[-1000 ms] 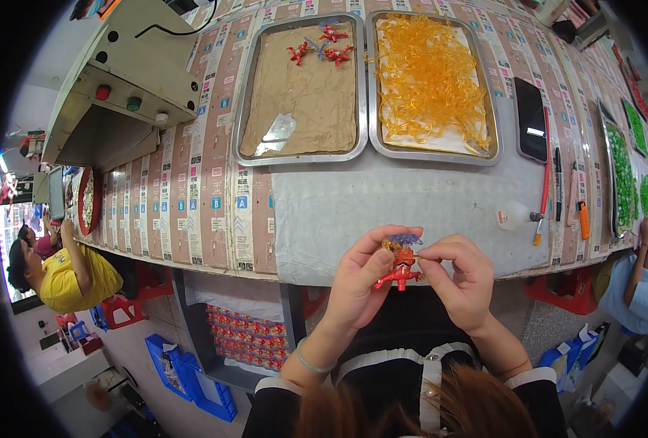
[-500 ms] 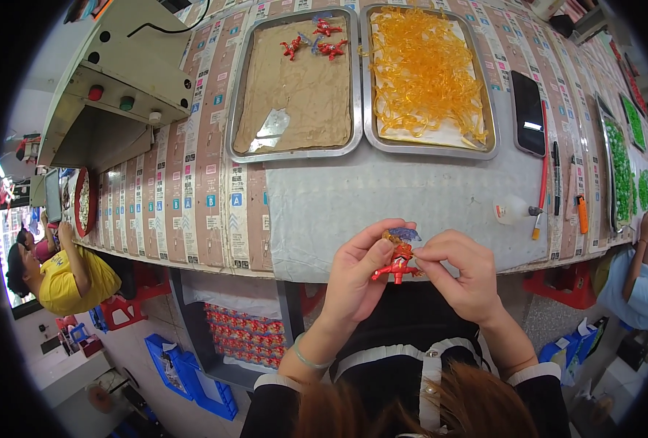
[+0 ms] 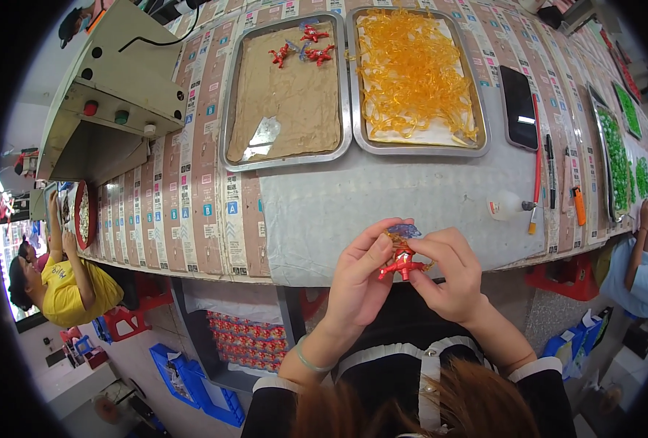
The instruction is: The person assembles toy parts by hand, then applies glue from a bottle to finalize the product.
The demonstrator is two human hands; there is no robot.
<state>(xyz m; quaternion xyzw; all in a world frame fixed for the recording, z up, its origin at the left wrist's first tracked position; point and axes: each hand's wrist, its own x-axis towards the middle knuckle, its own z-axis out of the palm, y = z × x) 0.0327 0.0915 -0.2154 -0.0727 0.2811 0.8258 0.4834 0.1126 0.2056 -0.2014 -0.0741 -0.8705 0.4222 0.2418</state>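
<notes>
Between my hands, just past the table's near edge, is a small red toy figure (image 3: 404,270) with a translucent blue piece (image 3: 403,231) and some amber-coloured plastic at its top. My left hand (image 3: 357,285) pinches its upper part between thumb and fingers. On the other side, the thumb and fingers of my right hand (image 3: 451,276) close on the figure's side; whether they hold a separate small part is hidden. Three similar red figures (image 3: 318,55) with blue pieces lie at the far end of the brown-lined metal tray (image 3: 287,102).
A second metal tray (image 3: 419,149) holds tangled translucent amber pieces (image 3: 415,77). Rightward are a phone (image 3: 519,109), a brush (image 3: 533,219), a pen (image 3: 550,171) and an orange tool (image 3: 579,206). A beige machine (image 3: 119,87) stands left. Below, a drawer holds rows of red figures (image 3: 247,339). Co-workers sit at both sides.
My right hand has shifted its grip, with its fingers now wrapped closer around the figure's side. The figure has turned slightly. The whole view has shifted a little.
</notes>
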